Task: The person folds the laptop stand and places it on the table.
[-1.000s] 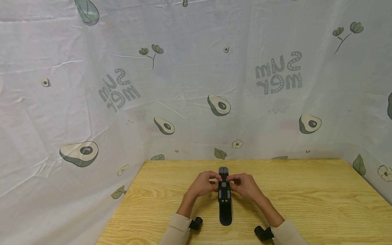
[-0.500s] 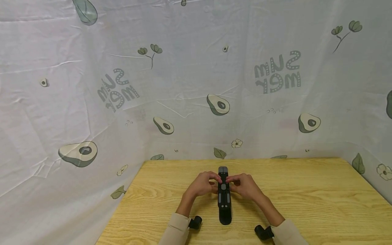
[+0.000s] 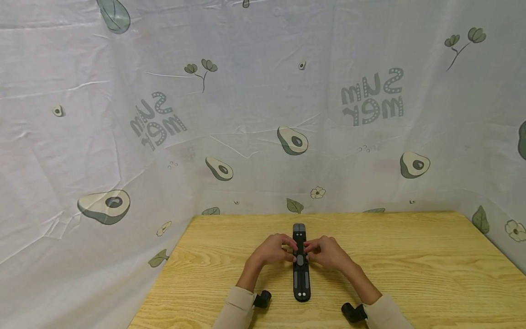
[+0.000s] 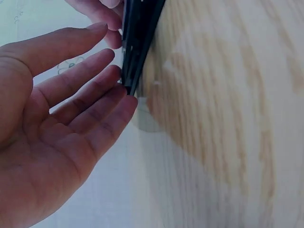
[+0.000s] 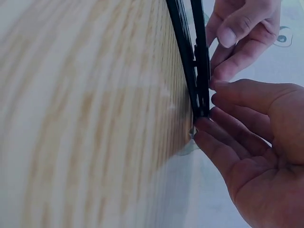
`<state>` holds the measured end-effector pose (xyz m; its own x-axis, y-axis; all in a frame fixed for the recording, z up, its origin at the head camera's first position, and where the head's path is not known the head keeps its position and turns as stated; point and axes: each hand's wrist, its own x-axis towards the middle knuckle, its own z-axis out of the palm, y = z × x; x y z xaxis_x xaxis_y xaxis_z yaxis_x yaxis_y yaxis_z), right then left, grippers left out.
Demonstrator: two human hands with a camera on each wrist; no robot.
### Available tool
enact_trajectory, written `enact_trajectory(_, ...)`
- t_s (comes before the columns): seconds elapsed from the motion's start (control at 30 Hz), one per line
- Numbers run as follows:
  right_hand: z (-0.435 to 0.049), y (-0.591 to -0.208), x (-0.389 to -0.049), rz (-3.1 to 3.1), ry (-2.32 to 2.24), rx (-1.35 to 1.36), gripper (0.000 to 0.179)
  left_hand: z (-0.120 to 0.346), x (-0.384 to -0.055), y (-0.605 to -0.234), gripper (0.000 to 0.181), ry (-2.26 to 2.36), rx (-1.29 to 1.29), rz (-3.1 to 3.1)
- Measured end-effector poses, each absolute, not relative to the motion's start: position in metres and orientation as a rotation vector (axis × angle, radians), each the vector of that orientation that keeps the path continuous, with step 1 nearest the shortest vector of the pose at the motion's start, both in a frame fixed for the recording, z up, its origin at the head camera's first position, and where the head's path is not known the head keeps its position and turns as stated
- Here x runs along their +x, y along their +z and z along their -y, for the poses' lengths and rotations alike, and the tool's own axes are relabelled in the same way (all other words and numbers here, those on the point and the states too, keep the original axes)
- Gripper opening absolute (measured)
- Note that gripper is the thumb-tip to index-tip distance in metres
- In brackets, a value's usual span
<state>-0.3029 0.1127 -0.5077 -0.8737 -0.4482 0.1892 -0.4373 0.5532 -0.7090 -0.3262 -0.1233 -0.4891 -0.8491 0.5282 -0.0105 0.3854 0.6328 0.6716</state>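
In the head view a long black folding stand with grey pads lies lengthwise on the wooden table, looking like a folded laptop stand. On its left side my left hand has its fingertips at the edge. From the right, my right hand touches the opposite edge. In the left wrist view the left fingers reach fairly straight to the stand's black side, the thumb held apart. The right wrist view has a narrow gap between the stand's two bars, with right fingertips at their far end.
Light wood tabletop extends to both sides of the stand. Behind it hangs a white curtain printed with avocados and lettering. Black wrist cameras sit at each sleeve, the left camera and the right camera.
The stand's upper bar has come down and toward the person, its near end lining up with the base's rounded end. Both hands have shifted slightly nearer the person with it.
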Motion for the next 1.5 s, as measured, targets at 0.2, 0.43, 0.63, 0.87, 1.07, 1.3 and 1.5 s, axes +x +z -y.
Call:
enact_trajectory(0.2,-0.113,-0.508,-0.302,-2.75,-1.232,-0.775,0.019,0.122,-0.327,-0.49,0.021,0.992,0.722,-2.663)
enact_trajectory(0.43,-0.113,-0.506,-0.301,-2.748,-1.216,-0.75,0.02,0.122,-0.327,-0.49,0.023,1.029,0.713,-2.642)
enact_trajectory(0.63,-0.114,-0.507,-0.302,-2.728,-1.234,-0.75,0.023,0.12,-0.327,-0.491,0.023,1.061,0.706,-2.619)
enact_trajectory(0.87,-0.117,-0.507,-0.301,-2.708,-1.25,-0.744,0.026,0.12,-0.324,-0.49,0.029,1.109,0.692,-2.586)
enact_trajectory(1.07,-0.123,-0.505,-0.299,-2.761,-1.204,-0.734,0.029,0.122,-0.325,-0.489,0.029,1.112,0.711,-2.594)
enact_trajectory(1.3,-0.131,-0.504,-0.297,-2.755,-1.207,-0.716,0.032,0.127,-0.325,-0.491,0.029,1.135,0.702,-2.603)
enact_trajectory(1.5,-0.142,-0.505,-0.296,-2.773,-1.216,-0.694,0.036,0.133,-0.324,-0.492,0.031,1.168,0.693,-2.591)
